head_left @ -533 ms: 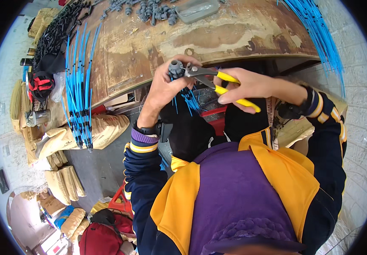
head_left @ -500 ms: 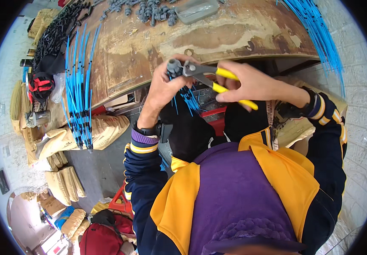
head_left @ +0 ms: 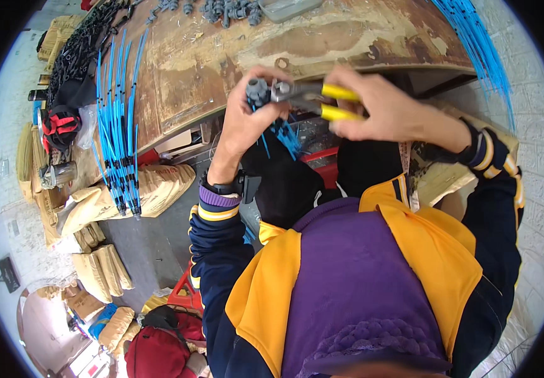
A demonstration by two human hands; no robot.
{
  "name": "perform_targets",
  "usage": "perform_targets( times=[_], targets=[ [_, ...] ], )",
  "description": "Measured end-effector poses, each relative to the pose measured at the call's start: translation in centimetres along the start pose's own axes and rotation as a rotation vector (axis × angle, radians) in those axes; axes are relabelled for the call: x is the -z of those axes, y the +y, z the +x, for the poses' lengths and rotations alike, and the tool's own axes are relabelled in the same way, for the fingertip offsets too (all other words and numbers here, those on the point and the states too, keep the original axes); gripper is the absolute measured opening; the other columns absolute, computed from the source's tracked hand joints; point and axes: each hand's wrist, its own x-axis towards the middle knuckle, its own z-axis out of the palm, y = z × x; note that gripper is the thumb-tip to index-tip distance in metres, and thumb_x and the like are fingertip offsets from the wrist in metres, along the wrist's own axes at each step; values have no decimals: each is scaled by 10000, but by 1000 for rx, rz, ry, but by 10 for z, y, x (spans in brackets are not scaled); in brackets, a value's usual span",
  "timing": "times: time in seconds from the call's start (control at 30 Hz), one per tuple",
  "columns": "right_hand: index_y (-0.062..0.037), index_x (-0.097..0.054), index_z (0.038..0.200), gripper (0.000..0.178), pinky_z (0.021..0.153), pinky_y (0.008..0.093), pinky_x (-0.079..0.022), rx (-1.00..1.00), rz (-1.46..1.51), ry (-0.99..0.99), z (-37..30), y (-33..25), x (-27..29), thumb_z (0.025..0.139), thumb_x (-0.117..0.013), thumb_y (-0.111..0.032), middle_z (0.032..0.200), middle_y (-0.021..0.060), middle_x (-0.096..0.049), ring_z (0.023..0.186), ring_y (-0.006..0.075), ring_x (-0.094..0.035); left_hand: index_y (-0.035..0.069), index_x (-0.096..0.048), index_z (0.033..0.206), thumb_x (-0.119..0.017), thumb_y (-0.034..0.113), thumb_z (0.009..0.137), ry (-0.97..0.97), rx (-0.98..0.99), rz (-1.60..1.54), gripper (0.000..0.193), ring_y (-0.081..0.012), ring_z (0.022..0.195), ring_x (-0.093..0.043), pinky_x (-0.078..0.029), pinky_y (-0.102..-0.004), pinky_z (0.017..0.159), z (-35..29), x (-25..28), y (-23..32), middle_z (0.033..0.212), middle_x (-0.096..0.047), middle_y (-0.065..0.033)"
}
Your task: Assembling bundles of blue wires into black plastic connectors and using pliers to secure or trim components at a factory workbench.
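My left hand (head_left: pixel 242 121) is closed round a grey plastic fitting (head_left: pixel 258 92), held just off the table's near edge. A bunch of thin blue tubes (head_left: pixel 289 140) hangs below that hand. My right hand (head_left: pixel 378 108), slightly blurred, grips the yellow handles of a pair of pliers (head_left: pixel 341 94). Their metal jaws reach left to the fitting's side, by my left fingertips. Whether the jaws bite on anything cannot be made out.
Across the front stands a worn wooden table (head_left: pixel 190 82). Grey fittings (head_left: pixel 229 11) and a clear plastic tray (head_left: pixel 289 9) lie at its far side. Bundles of blue tubes with black pieces (head_left: pixel 119 120) lie at left, more tubes (head_left: pixel 474 47) at right. A brown sack (head_left: pixel 158 189) lies below.
The pliers' handles have come closer together in my right hand. Both hands have shifted a little upward in the view, while the fitting stays in my left hand.
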Motion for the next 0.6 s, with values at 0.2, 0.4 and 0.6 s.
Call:
perform_targets(
  times=[0.2, 0.4, 0.6],
  targets=[
    [-27, -570, 1079, 293, 636, 356, -496, 277, -404, 61, 8, 8, 10, 943, -570, -287, 787, 120, -638, 676, 242, -633, 9, -572, 1060, -602, -62, 824, 122, -21, -32, 249, -109, 714, -611, -486, -247, 648, -9, -15, 3, 794, -620, -33],
    [8, -595, 1088, 340, 618, 304, -496, 21, 26, -198, 11, 3, 11, 986, -530, -310, 799, 68, -647, 677, 152, -628, 13, -544, 962, -593, -53, 834, -50, -38, 0, 152, -114, 711, -612, -487, -250, 646, -7, -3, 2, 785, -624, -40],
    [11, -596, 970, 403, 575, 277, -480, -247, 222, -434, 17, -20, 25, 1009, -478, -371, 743, 48, -619, 606, 130, -595, 22, -530, 920, -597, -56, 826, -56, -52, 4, 139, -114, 707, -610, -486, -247, 644, -12, 0, -2, 780, -624, -44]
  ],
)
